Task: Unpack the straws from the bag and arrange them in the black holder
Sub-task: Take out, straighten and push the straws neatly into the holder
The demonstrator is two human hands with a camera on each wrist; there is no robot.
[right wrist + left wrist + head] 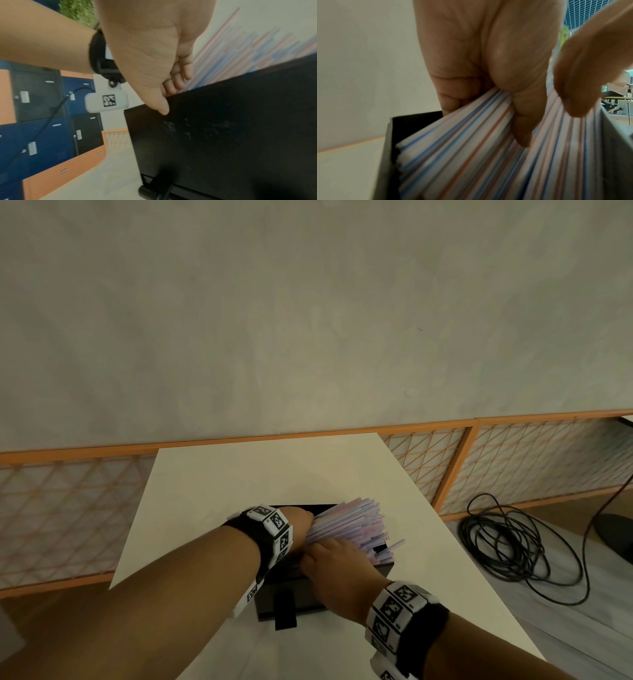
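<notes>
A thick bundle of pastel striped straws lies slanted in the open black holder, with its far ends sticking up past the right rim. My left hand grips the bundle from the left. In the left wrist view its fingers curl round the straws inside the holder's wall. My right hand reaches over the near wall, and its fingers press on the straws. Its thumb rests on the holder's outer face. No bag is in view.
The holder stands on a white table, near its front. A coiled black cable lies on the floor to the right. An orange-framed lattice screen runs behind the table. Blue and orange lockers stand off to the side.
</notes>
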